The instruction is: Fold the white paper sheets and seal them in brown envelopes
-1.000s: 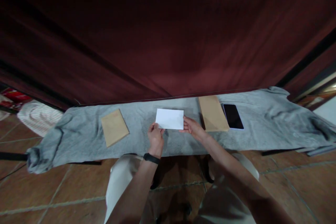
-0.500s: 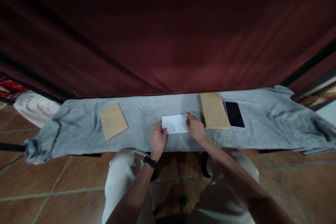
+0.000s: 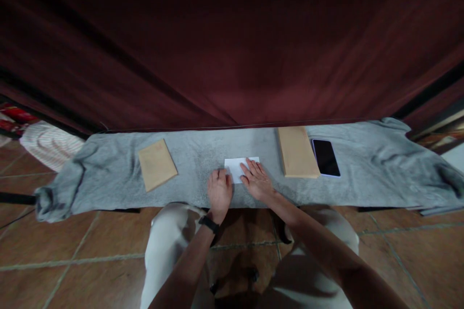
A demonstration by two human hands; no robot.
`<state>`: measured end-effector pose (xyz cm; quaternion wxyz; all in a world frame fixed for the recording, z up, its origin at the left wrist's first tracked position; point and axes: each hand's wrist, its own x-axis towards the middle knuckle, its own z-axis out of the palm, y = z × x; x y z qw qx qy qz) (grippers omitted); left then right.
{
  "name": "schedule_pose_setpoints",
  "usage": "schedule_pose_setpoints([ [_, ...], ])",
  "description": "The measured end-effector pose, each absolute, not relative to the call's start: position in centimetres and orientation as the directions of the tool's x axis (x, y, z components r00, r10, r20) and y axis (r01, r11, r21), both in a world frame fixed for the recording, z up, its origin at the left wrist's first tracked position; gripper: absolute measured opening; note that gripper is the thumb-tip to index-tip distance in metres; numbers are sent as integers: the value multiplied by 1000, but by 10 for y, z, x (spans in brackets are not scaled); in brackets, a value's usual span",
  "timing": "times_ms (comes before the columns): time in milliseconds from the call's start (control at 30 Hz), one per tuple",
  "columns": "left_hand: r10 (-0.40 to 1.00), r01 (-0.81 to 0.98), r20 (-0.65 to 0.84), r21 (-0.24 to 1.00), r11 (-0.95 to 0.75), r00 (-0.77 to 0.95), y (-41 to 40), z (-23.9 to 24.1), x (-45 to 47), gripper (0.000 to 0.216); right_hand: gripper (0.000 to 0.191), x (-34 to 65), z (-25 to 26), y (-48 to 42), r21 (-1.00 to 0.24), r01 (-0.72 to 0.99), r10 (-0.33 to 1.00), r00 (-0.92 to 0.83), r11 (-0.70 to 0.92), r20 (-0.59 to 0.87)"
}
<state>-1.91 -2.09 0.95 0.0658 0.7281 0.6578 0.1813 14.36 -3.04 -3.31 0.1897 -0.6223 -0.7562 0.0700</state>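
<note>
A small white paper (image 3: 232,168) lies on the grey cloth in front of me, longer from side to side. My right hand (image 3: 256,181) rests flat on its right half, fingers spread, hiding part of it. At the paper's left edge my left hand (image 3: 219,189) is closed, its fingers bent and its thumb against the edge; the fingertips are hidden. A black band circles my left wrist. Right of my hands lies a stack of brown envelopes (image 3: 297,152). Farther left, a brown envelope or small stack of them (image 3: 157,165) lies at a slant.
A phone (image 3: 326,158) with a dark screen lies beside the brown stack. The grey cloth (image 3: 366,164) covers a long, narrow surface. A dark red curtain (image 3: 239,67) hangs behind it. My knees are under the near edge, above a tiled floor (image 3: 108,246).
My right hand has let go of the paper's right edge and moved left, flattening onto the paper. My left hand's fingers have curled in more at the left edge.
</note>
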Motion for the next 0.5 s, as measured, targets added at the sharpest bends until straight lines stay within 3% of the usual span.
schedule_pose_setpoints([
  [67, 940, 889, 247, 337, -309, 234, -20, 5, -6, 42, 55, 145, -34, -30, -330, 913, 964, -184, 239, 191],
  [167, 867, 796, 222, 346, -497, 446, -15, -3, 17, 55, 59, 147, -35, -29, -302, 918, 963, -216, 257, 163],
  [300, 886, 832, 140, 306, -463, 441, -6, -13, 29, 60, 60, 147, -37, -29, -294, 921, 962, -210, 255, 176],
  [500, 910, 893, 138, 181, -412, 392, -1, -18, 11, 63, 54, 146, -39, -29, -321, 922, 965, -155, 218, 210],
])
